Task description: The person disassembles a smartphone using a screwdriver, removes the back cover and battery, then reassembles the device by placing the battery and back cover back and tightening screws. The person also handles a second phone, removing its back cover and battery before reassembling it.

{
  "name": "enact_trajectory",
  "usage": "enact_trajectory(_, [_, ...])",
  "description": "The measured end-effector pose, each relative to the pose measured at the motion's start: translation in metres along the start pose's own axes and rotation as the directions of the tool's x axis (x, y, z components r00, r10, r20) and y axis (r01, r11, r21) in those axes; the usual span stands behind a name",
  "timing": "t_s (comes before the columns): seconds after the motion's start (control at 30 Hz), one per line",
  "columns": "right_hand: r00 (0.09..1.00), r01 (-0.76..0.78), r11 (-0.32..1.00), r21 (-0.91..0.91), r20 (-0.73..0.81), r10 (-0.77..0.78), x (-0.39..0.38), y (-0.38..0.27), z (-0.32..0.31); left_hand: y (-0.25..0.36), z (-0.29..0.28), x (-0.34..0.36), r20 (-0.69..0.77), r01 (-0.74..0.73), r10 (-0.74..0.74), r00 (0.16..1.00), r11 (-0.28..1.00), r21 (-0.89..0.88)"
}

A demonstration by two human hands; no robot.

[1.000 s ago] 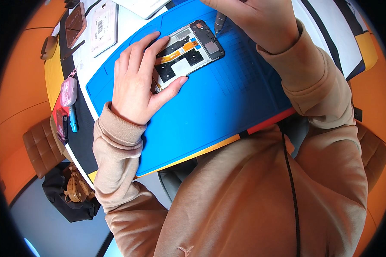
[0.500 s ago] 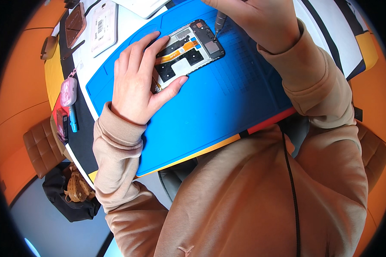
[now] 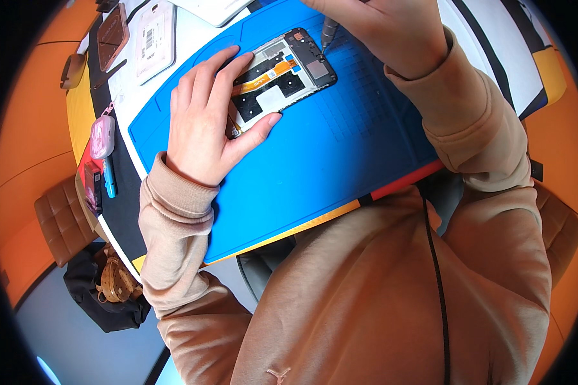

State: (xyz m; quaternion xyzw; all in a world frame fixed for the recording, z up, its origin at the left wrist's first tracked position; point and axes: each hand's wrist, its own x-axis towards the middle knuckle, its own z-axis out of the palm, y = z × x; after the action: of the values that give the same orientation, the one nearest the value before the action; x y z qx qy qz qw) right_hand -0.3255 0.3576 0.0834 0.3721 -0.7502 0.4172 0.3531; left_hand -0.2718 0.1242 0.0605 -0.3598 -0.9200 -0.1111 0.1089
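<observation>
An opened phone (image 3: 282, 93) with an orange flex cable (image 3: 263, 79) lies at an angle on a blue mat (image 3: 302, 179). My left hand (image 3: 205, 122) is closed over the phone's left end, fingers along the upper edge and thumb on the lower edge. My right hand (image 3: 395, 29) is at the top, holding a thin grey screwdriver (image 3: 329, 33). The screwdriver's tip meets the dark module at the phone's right end. Some of the right hand's fingers are out of frame.
Phones (image 3: 155, 38) (image 3: 112, 37) lie at the upper left. A pink case (image 3: 102, 138), blue pen (image 3: 109, 176) and dark box (image 3: 92, 186) sit along the left. Brown chairs (image 3: 64, 218) and a black bag (image 3: 90, 298) are below the table.
The phone's right end has shifted very slightly toward the top of the view. Both hands stay in nearly the same place, with the screwdriver still at the module.
</observation>
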Motion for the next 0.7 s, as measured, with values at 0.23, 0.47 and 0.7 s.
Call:
enact_trajectory(0.23, [0.992, 0.124, 0.992, 0.005, 0.000, -0.124, -0.001, 0.001, 0.003, 0.001, 0.000, 0.000, 0.008, 0.006, -0.006, 1.000, 1.000, -0.005])
enact_trajectory(0.47, [0.962, 0.169, 0.982, 0.081, 0.203, -0.182, 0.005, 0.002, -0.008, 0.003, -0.004, 0.001, 0.011, 0.007, -0.006, 1.000, 1.000, -0.012])
enact_trajectory(0.7, [0.949, 0.070, 0.997, 0.042, 0.305, -0.079, 0.008, 0.005, -0.006, 0.003, -0.005, 0.001, 0.004, 0.016, -0.016, 1.000, 1.000, -0.024])
